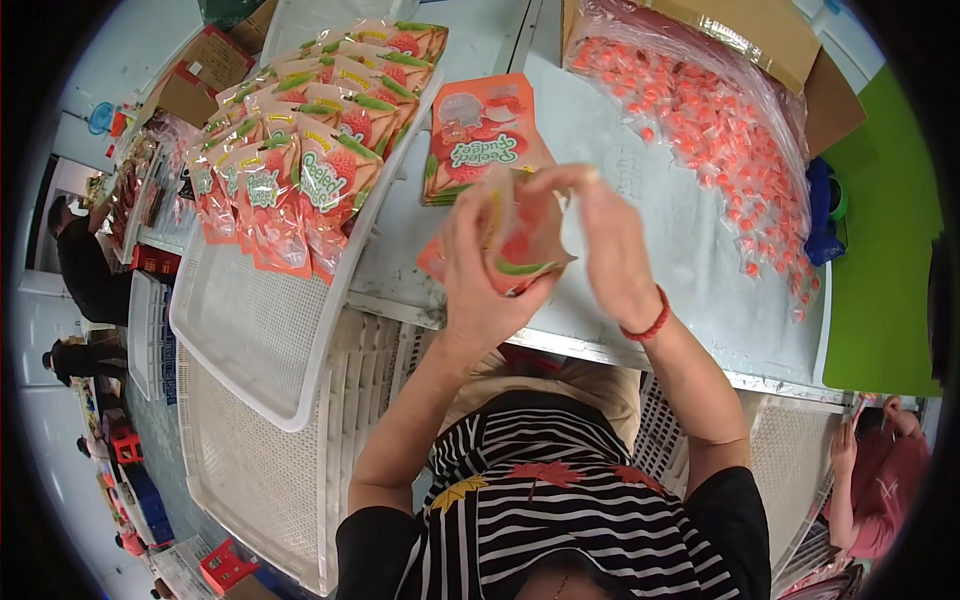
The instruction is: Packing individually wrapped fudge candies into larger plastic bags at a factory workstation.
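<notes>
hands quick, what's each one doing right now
Left hand: closed on the orange snack pouch.
Right hand: fingers pinch the same pouch at its top edge.

Both hands, left hand (478, 268) and right hand (610, 250), meet above the near edge of the table (640, 200), with a pouch (520, 238) between them. Just beyond the hands a stack of flat pouches (480, 135) lies on the table. To the left of the hands a tray (260, 330) carries rows of filled pouches (310, 130). Beyond and to the right, wrapped candies (720, 130) lie heaped in a bag. Under the tray, further trays (270, 480) are stacked.
</notes>
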`<state>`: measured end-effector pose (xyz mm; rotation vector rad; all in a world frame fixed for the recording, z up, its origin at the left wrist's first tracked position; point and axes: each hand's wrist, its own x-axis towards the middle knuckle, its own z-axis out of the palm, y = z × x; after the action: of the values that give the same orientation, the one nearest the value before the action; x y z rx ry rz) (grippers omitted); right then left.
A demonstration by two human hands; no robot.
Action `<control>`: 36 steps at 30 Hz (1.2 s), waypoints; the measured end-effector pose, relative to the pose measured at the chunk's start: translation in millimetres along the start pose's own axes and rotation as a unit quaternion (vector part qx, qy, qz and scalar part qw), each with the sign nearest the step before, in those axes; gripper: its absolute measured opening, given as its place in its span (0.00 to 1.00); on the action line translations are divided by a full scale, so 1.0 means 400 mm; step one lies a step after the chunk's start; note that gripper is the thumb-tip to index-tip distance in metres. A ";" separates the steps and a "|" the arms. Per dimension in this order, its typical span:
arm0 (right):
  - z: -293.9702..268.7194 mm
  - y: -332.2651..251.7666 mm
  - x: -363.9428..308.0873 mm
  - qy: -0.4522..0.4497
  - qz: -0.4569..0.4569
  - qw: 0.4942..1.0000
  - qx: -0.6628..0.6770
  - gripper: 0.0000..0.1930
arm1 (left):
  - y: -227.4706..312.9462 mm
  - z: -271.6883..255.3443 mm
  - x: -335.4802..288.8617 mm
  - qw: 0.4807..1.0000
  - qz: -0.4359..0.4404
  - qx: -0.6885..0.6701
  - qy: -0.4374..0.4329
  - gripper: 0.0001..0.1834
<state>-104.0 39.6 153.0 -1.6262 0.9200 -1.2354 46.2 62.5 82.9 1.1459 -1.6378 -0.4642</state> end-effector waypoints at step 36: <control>0.050 0.401 -0.070 0.064 -0.124 0.915 -0.379 0.06 | -0.008 -0.054 -0.038 0.996 0.005 0.060 0.067 0.55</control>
<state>-99.3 13.7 -9.0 -2.3444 1.4280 -1.2367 67.2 78.8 80.9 1.2295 -1.5704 -0.2786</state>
